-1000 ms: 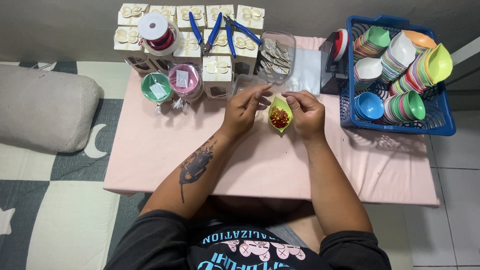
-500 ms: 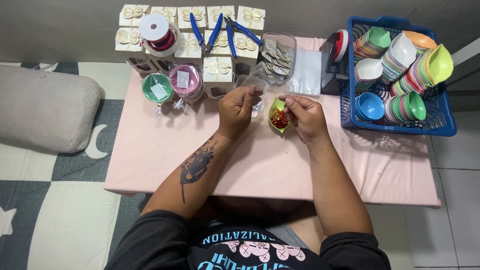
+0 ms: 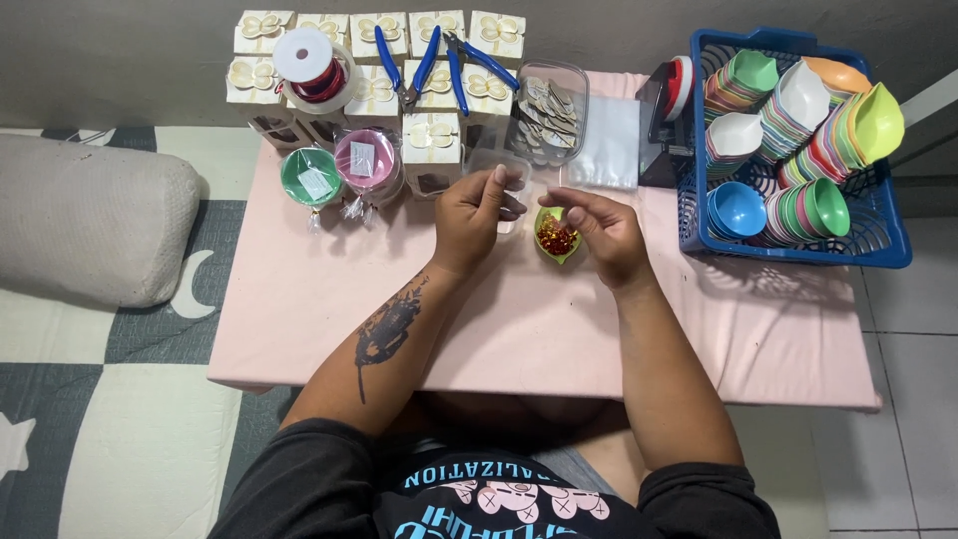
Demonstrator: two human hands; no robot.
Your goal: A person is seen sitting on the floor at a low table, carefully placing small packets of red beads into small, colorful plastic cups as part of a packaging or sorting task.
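A low table covered in pale pink cloth [image 3: 329, 299] fills the middle of the head view. Its near edge runs just ahead of the person's lap, its left edge drops to a grey-and-white patterned floor mat [image 3: 90, 419], and a grey bolster cushion [image 3: 90, 225] lies beside that edge at 9 o'clock. The near half of the cloth, from 5 to 8 o'clock of the hands, carries only the two forearms. The far edge is crowded: cream gift boxes with bow tops [image 3: 432, 135], a spool of red wire [image 3: 309, 68], two blue-handled pliers [image 3: 439, 60], a green round tub [image 3: 311, 177] and a pink round tub [image 3: 365, 160], a clear plastic container of flat silvery pieces [image 3: 551, 112] and a clear plastic bag [image 3: 611, 145]. At 2 o'clock a blue plastic basket [image 3: 888, 245] of stacked coloured small bowls takes up the right end of the table.

The small yellow-green leaf-shaped dish holding red and gold beads [image 3: 556, 238] sits on the cloth between the hands, just below the clear container. The left hand [image 3: 477, 215] is at 9 o'clock of the dish, just beside it, fingers curled and pinched around a small clear piece that is hard to make out. The right hand [image 3: 604, 232] is at 3 o'clock, touching the dish's right rim, thumb and forefinger drawn narrow over the beads; whether a bead sits between them cannot be told.
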